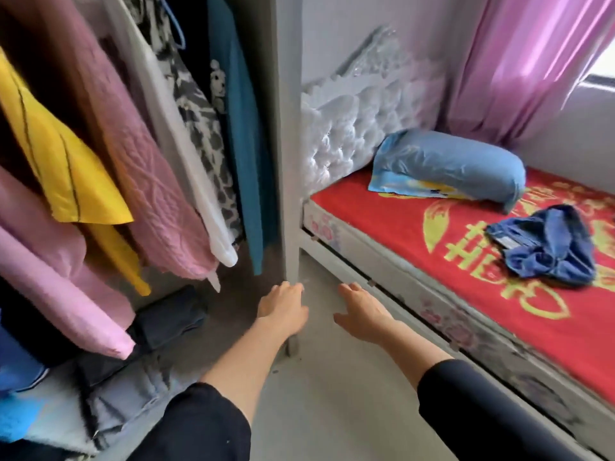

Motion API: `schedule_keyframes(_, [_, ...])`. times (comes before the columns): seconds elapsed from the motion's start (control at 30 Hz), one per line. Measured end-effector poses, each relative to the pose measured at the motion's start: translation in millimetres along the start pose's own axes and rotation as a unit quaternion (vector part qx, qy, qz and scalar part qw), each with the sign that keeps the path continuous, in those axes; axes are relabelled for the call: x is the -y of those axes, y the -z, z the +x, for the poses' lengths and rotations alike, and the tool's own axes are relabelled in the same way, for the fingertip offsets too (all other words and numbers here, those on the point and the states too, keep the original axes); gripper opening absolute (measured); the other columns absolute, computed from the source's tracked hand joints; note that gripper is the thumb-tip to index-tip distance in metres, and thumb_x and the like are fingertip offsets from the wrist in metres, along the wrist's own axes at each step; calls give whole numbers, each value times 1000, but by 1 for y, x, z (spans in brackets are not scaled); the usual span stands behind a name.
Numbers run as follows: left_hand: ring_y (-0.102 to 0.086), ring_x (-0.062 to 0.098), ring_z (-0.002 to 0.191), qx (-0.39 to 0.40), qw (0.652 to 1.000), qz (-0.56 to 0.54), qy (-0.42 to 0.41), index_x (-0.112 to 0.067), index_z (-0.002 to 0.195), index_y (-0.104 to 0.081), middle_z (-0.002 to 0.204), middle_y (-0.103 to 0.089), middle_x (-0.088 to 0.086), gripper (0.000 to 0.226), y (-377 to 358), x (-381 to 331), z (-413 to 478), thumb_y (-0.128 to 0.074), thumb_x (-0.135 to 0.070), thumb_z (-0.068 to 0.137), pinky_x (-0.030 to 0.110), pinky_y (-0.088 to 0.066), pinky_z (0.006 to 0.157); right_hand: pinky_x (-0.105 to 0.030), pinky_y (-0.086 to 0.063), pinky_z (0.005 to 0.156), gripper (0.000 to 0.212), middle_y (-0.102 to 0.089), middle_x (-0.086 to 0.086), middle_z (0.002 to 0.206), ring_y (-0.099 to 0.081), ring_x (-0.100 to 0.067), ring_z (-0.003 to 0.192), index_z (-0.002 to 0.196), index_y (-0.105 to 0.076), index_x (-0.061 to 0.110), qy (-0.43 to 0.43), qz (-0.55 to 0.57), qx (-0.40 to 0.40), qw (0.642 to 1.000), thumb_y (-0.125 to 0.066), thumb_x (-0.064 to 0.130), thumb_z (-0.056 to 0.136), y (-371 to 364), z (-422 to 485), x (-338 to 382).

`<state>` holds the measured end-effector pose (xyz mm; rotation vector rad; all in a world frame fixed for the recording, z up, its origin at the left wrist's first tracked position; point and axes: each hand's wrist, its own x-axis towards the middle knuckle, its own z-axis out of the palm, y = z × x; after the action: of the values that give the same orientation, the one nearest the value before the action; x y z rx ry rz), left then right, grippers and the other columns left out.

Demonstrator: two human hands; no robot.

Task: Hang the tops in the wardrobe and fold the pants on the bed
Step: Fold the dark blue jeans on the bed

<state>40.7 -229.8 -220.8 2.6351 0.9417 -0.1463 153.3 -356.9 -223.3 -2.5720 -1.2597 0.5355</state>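
Observation:
A crumpled pair of blue denim pants (pixel 545 247) lies on the red bed cover (pixel 416 221) at the right. Several tops hang in the open wardrobe at the left: a teal one (pixel 243 128), a pink textured one (pixel 139 151), a yellow one (pixel 63 168) and a white one (pixel 186 141). My left hand (pixel 283 302) is low in front of the wardrobe's grey side panel (pixel 288 161), fingers relaxed, holding nothing. My right hand (pixel 362 311) hovers beside it over the floor, near the bed's edge, also empty with fingers extended.
A blue pillow (pixel 449 164) lies by the white tufted headboard (pixel 349 128). Folded dark and grey clothes (pixel 133 371) are stacked on the wardrobe floor. A pink curtain (pixel 519 61) hangs at the window. Grey floor (pixel 332 410) runs between wardrobe and bed.

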Motion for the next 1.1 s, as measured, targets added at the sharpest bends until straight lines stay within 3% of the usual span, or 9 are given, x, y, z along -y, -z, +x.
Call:
schedule_keyframes(0.47, [-41, 22, 125, 33, 989, 14, -145, -22, 137, -41, 135, -45, 2, 45, -59, -313, 83, -43, -23, 92, 38, -43, 92, -37, -49, 86, 49, -46, -6, 124, -53, -27, 108, 135, -41, 16, -158, 31, -66, 985, -56, 29, 90, 115, -66, -291])
schedule_keyframes(0.73, [-42, 22, 124, 42, 975, 36, -215, -20, 139, -41, 136, -46, 5, 46, -80, -418, 164, -43, -25, 93, 38, -42, 98, -36, -47, 93, 56, -44, -5, 132, -51, -25, 115, 141, -36, 17, -199, 55, -86, 975, -58, 27, 90, 148, -33, -393])
schedule_keyframes(0.93, [-43, 25, 125, 47, 965, 67, -248, -17, 138, -41, 137, -46, 7, 47, -88, -488, 267, -43, -28, 93, 39, -41, 97, -32, -45, 80, 54, -43, -5, 130, -51, -24, 110, 140, -37, 16, -237, 54, -112, 963, -58, 27, 90, 189, 26, -478])
schedule_keyframes(1.1, [-43, 26, 125, 78, 950, 99, -286, -16, 136, -42, 137, -45, 7, 46, -106, -556, 348, -44, -31, 92, 41, -43, 94, -34, -42, 77, 46, -45, -7, 117, -50, -27, 105, 132, -41, 13, -301, 67, -126, 943, -53, 30, 92, 213, 62, -545])
